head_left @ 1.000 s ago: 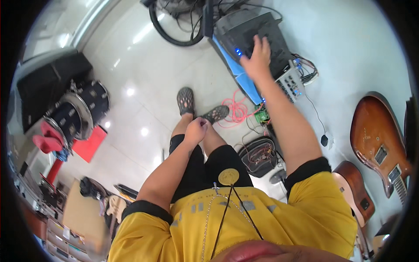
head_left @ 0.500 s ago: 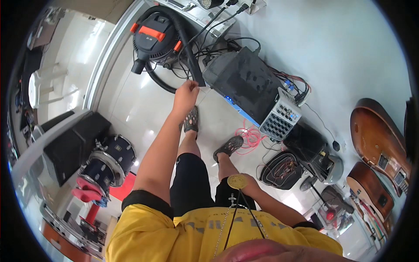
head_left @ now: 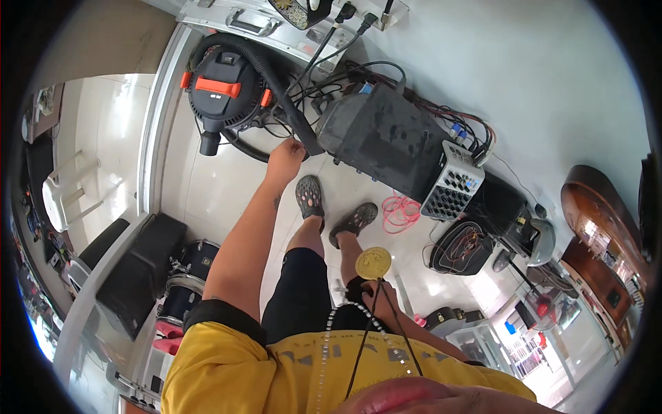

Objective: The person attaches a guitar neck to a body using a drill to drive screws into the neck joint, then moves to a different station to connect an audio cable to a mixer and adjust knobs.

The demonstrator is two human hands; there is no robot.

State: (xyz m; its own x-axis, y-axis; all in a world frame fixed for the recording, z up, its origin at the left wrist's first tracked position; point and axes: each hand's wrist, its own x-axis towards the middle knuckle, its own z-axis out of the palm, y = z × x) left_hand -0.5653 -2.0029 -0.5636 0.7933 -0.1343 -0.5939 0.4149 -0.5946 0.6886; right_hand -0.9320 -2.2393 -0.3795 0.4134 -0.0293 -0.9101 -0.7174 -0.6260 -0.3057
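My left hand [head_left: 286, 161] reaches forward beside the free end of a black ribbed vacuum hose [head_left: 298, 124]; its fingers are curled, and what they hold, if anything, I cannot make out. The hose arches over a black vacuum with orange latches [head_left: 224, 103]. My right hand [head_left: 378, 295] is down by my thigh, partly behind the gold pendant [head_left: 372, 263], fingers curled, their contents hidden. Right of the hose lie a dark, dusty equipment box [head_left: 376, 141] and a grey mixer [head_left: 448, 190] with cables.
Drums [head_left: 181, 295] and black cases [head_left: 141, 272] stand at lower left, guitars [head_left: 593, 269] at right. A silver case [head_left: 248, 22] is by the wall, pink cable [head_left: 400, 210] and a black bag [head_left: 460, 248] on the floor, a glass partition [head_left: 88, 283] at left.
My right hand has drawn back from the dark box to my thigh. My left hand has moved from my lap forward to the hose end. The view has shifted, bringing the vacuum fully in.
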